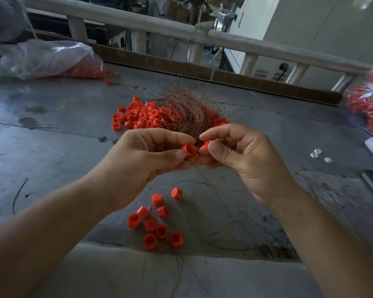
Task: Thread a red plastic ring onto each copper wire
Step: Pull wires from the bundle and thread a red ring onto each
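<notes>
Both grips raised over the table (52,117). The left grip (142,155) pinches a red ring (188,149). The right grip (241,160), close beside, pinches a second ring (206,144) (any wire there is too fine to see). The copper wires (187,112) lie just beyond. Likely risk: a limp wire tip misses the bore.

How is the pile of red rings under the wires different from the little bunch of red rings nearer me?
The far pile has lots of rings, heaped up; the near bunch has only a handful, lying one layer deep. The copper wire bundle lies over the far pile; no bundle covers the near bunch. Both are the same red and sit on the grey table.
</notes>
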### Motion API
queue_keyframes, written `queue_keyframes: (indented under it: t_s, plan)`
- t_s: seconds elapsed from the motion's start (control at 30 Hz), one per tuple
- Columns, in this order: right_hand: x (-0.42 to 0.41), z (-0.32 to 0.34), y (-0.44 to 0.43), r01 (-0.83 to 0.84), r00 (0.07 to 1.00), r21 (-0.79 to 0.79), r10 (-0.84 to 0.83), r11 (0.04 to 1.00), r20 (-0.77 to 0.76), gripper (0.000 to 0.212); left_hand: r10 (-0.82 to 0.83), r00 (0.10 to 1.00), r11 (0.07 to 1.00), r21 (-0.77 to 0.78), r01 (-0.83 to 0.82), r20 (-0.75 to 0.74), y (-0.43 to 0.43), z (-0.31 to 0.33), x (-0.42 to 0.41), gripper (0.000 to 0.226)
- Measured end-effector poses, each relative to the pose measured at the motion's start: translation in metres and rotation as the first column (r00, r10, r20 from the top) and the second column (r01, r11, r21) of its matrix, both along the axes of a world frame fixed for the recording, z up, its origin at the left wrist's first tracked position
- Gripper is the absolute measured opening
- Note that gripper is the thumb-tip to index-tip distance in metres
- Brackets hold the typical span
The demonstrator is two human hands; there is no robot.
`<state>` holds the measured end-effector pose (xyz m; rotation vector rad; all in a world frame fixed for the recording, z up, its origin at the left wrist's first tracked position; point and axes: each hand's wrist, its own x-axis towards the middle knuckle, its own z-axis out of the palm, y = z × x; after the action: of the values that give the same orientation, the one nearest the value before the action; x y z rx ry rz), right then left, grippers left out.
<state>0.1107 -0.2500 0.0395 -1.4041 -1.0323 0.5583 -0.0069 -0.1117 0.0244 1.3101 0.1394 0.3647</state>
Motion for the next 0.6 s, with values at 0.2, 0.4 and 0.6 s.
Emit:
queue_keyframes:
  t_s: [0.2, 0.4, 0.6]
  plan:
    - [-0.008, -0.008, 0.005, 0.085, 0.965, 0.063, -0.098, 0.994, 0.243, 0.014, 0.017, 1.000, 0.996, 0.093, -0.019, 0.014, -0.002, 0.000, -0.002, 0.027]
    - [-0.011, -0.012, 0.006, 0.126, 0.922, 0.086, -0.149, 0.988, 0.358, 0.015, 0.053, 0.999, 0.994, 0.094, -0.052, 0.001, -0.001, -0.001, -0.002, 0.023]
    - [-0.011, -0.015, 0.008, 0.199, 0.840, 0.121, -0.233, 0.973, 0.491, 0.025, 0.092, 0.995, 0.985, 0.146, -0.087, -0.027, -0.006, 0.000, 0.000, 0.019]
